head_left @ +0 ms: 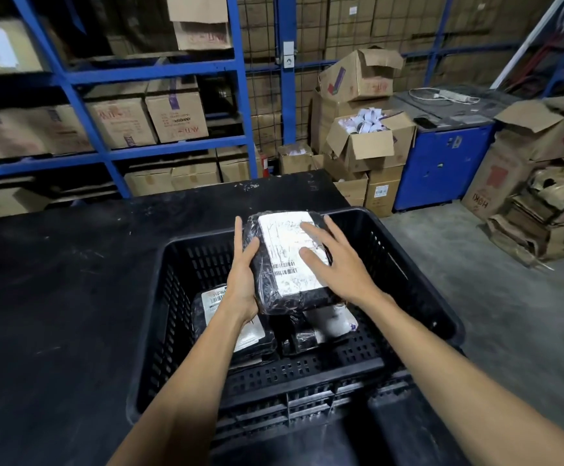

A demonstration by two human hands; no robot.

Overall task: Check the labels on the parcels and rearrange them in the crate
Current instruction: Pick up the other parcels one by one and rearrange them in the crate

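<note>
A black plastic-wrapped parcel (275, 287) with a white shipping label faces up above the black slatted crate (408, 260). My left hand (242, 277) grips its left edge from below and the side. My right hand (336, 264) lies flat on the label with fingers spread. Down in the crate lie a second labelled black parcel (253, 334) under my left wrist, a small black parcel (299, 338) and a whitish parcel (332, 319), both partly hidden by the held one.
The crate stands on a black table (55, 297). Blue shelving (106, 75) with cardboard boxes rises behind. Open cartons (368, 142), a blue cabinet (442, 166) and flattened cardboard (542, 230) occupy the floor to the right.
</note>
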